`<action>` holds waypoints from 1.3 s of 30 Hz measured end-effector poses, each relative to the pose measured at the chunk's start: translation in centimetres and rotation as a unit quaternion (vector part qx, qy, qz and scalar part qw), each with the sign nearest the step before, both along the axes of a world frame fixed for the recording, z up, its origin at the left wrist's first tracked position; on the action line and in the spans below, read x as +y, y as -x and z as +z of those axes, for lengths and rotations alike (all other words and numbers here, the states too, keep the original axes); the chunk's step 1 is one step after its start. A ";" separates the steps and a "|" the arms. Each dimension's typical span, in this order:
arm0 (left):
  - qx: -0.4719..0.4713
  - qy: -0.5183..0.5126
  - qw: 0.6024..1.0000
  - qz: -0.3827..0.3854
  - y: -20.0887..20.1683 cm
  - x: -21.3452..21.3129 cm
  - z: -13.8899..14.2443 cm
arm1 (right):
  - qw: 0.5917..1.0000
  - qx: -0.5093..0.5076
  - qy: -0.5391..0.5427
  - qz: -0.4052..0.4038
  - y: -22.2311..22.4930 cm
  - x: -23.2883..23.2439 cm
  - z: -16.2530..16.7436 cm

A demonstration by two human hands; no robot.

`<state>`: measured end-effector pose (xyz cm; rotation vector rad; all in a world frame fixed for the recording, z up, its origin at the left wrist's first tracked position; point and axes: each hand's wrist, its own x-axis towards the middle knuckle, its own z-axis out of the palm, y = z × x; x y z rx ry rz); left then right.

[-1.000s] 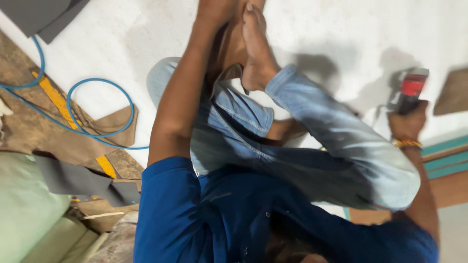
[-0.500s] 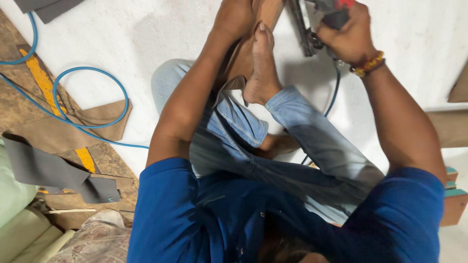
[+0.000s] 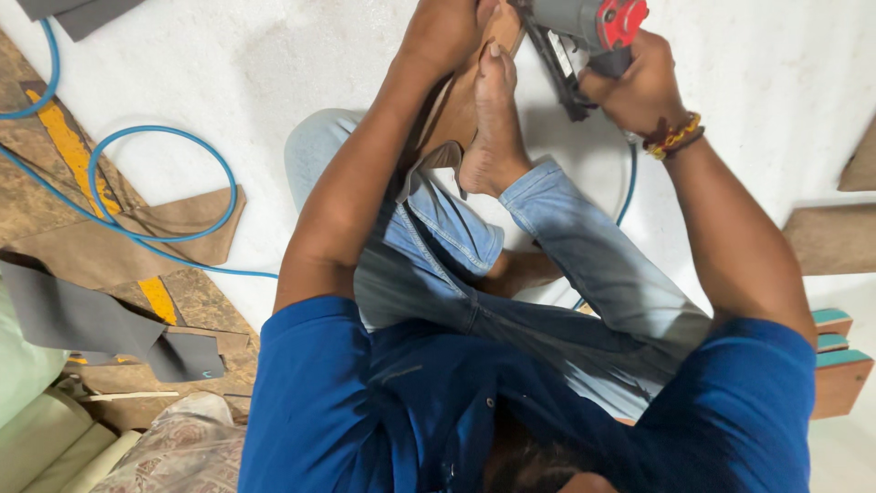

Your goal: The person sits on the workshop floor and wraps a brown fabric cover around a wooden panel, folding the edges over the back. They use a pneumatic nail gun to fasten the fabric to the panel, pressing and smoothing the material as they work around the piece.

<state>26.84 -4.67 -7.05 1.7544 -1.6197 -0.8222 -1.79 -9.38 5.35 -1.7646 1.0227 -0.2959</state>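
Observation:
I sit on a white floor (image 3: 274,64) in a blue shirt and jeans. My left hand (image 3: 447,32) presses down on a brown wooden piece (image 3: 453,105) at the top of the view, and my bare foot (image 3: 493,123) rests against the same piece. My right hand (image 3: 639,87), with a beaded band at the wrist, grips a grey nail gun (image 3: 584,27) with a red cap. The gun's black nose is right beside the wooden piece and my toes. The piece's far end is cut off by the frame.
A blue air hose (image 3: 164,187) loops over the floor at left and shows again by my right arm (image 3: 630,183). Brown and grey sheet offcuts (image 3: 82,315) lie at left. Wooden boards (image 3: 830,237) and teal-edged blocks (image 3: 844,361) sit at right.
My right hand has carried the nail gun from the floor at far right up and left to the wooden piece by my foot. My left hand has stayed on the piece.

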 end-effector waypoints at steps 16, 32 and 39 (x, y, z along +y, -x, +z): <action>-0.027 0.001 1.000 0.003 0.0 0.1 0.7 | 1.000 -0.027 0.010 0.009 -1.9 0.6 -0.9; 0.545 -0.124 0.827 -0.059 -4.0 2.1 2.2 | 0.880 0.315 0.352 -0.045 5.5 2.5 -11.3; 0.673 -0.161 0.722 0.018 -3.8 7.2 0.5 | 0.923 -0.121 -0.111 -0.347 -13.0 9.4 -5.7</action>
